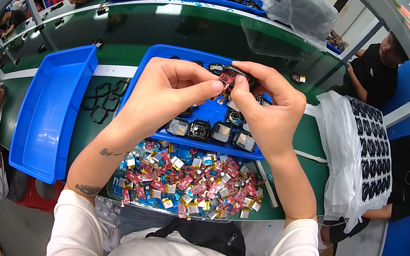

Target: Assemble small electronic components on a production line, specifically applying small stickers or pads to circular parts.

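Head cam, centre of the frame: left hand (170, 92) and right hand (266, 106) both pinch a small red-and-black part (227, 79), fingers closed tight on it, above the blue tray (156, 62) of black square casings (211, 132). Lower centre sits a clear tray of little red and silver batteries (190, 183); an empty blue bin (49, 111) is left.

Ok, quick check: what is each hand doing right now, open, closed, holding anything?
Left hand: closed, thumb and fingers pinching the small red circuit board.
Right hand: closed on the small black casing, thumb pressed beside the same board.
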A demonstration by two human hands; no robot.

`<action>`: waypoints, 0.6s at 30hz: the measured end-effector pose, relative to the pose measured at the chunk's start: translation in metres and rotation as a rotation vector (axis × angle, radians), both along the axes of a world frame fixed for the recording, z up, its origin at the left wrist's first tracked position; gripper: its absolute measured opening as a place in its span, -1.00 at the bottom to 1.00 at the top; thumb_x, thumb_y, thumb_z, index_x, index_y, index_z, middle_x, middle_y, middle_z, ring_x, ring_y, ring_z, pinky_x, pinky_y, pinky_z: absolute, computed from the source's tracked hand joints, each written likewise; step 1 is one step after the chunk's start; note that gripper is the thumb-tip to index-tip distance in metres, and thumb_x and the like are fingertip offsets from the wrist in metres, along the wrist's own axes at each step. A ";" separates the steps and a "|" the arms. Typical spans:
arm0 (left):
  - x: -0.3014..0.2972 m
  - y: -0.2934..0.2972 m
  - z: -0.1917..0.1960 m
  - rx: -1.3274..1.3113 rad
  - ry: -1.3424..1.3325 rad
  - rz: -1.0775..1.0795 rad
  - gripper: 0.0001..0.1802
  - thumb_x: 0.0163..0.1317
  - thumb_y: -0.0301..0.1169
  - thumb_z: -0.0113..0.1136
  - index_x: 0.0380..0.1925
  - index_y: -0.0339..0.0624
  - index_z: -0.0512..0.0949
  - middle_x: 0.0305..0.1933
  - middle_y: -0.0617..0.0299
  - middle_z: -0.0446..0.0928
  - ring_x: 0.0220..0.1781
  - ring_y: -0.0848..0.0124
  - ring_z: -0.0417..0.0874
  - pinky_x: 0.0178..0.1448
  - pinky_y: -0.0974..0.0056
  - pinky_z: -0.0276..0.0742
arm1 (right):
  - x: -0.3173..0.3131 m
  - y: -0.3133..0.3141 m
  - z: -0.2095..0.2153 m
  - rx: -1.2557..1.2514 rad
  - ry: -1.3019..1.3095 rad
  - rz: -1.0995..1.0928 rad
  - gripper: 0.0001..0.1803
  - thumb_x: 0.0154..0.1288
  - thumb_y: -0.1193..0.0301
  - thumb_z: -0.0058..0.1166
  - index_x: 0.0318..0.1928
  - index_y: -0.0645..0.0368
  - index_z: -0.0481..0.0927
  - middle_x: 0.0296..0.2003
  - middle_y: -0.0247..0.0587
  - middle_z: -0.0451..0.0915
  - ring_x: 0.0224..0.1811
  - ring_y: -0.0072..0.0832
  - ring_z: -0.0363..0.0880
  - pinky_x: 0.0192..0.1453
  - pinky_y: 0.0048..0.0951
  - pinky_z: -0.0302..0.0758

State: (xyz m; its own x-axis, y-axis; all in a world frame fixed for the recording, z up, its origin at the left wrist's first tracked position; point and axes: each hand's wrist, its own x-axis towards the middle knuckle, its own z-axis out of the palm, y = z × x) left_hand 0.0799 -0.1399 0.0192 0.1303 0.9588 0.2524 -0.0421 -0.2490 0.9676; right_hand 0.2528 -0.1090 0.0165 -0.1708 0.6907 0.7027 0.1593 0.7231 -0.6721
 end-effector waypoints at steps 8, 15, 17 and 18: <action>0.000 0.001 0.000 0.051 -0.019 0.000 -0.83 0.15 -0.40 0.29 -0.35 -0.32 0.63 -0.46 0.32 0.58 -0.44 0.67 0.47 -0.35 0.55 0.37 | 0.000 0.001 0.001 0.079 -0.030 -0.013 -0.79 0.07 0.62 0.14 -0.23 0.26 0.66 -0.41 -0.29 0.66 -0.45 -0.71 0.57 -0.37 -0.70 0.47; 0.004 0.000 0.002 0.013 -0.060 0.111 -0.82 0.12 -0.50 0.29 -0.27 -0.33 0.59 -0.39 0.24 0.61 -0.38 0.62 0.57 -0.27 0.53 0.47 | -0.002 0.003 -0.002 0.138 0.037 0.045 -0.81 0.03 0.57 0.19 -0.26 0.28 0.65 -0.49 -0.21 0.66 -0.46 -0.59 0.65 -0.36 -0.62 0.55; 0.006 0.000 0.001 0.063 -0.082 0.138 -0.81 0.10 -0.47 0.32 -0.29 -0.31 0.61 -0.44 0.29 0.60 -0.46 0.67 0.53 -0.40 0.62 0.40 | -0.003 0.002 -0.003 0.049 0.080 0.099 -0.79 0.04 0.56 0.21 -0.24 0.27 0.64 -0.48 -0.21 0.66 -0.45 -0.59 0.65 -0.34 -0.62 0.56; 0.006 0.001 -0.002 0.086 -0.066 0.134 -0.80 0.10 -0.46 0.33 -0.29 -0.31 0.61 -0.45 0.28 0.59 -0.46 0.67 0.54 -0.39 0.61 0.40 | -0.003 0.002 -0.003 0.050 0.081 0.102 -0.79 0.04 0.56 0.21 -0.24 0.27 0.64 -0.48 -0.21 0.66 -0.45 -0.59 0.65 -0.34 -0.62 0.56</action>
State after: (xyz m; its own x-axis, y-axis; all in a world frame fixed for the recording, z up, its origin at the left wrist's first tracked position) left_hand 0.0862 -0.1385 0.0176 -0.0164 0.9411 0.3378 -0.0654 -0.3382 0.9388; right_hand 0.2501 -0.1073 0.0136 -0.1795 0.6366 0.7500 0.0298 0.7655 -0.6427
